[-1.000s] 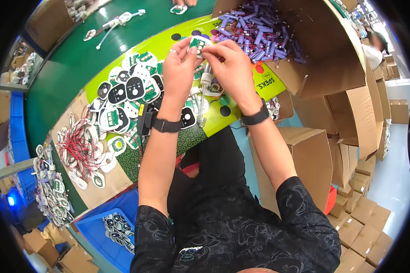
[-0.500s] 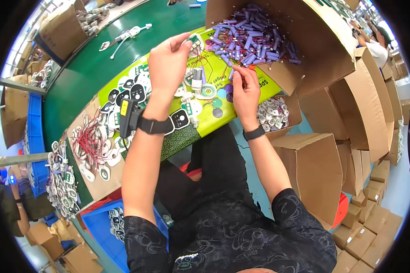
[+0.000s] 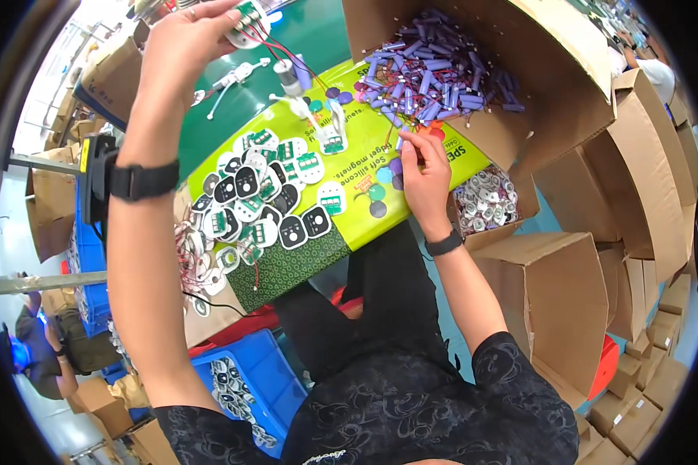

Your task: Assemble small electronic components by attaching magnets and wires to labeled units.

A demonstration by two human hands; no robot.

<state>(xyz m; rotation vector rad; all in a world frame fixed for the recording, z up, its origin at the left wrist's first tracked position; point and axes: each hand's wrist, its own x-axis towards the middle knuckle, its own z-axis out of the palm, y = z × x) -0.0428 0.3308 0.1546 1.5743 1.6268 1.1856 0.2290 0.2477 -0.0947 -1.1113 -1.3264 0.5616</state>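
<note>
High on the left, my left hand (image 3: 186, 43) pinches a rounded white piece with a green circuit board (image 3: 248, 17). Red and dark wires run from it toward a silver-and-white motor (image 3: 287, 77) and a purple battery cell (image 3: 302, 74), which hang beside each other over the bench. A white plastic assembly (image 3: 331, 132) with a green board is just below them. My right hand (image 3: 428, 174), at the right of the yellow-green mat (image 3: 364, 209), has its fingertips closed on a small purple battery (image 3: 402, 139) beside the battery pile (image 3: 434, 74).
An open carton (image 3: 547, 85) holds the batteries. Several black-and-white panels (image 3: 246, 182) and boards are heaped on the mat. A wired assembly (image 3: 240, 77) lies on the green bench (image 3: 318, 39). A blue bin (image 3: 279, 372) stands below, and another carton (image 3: 551, 294) at the right.
My left hand has swung up and left, lifting the board with its motor and battery off the mat. My right hand has barely moved. The view has shifted slightly.
</note>
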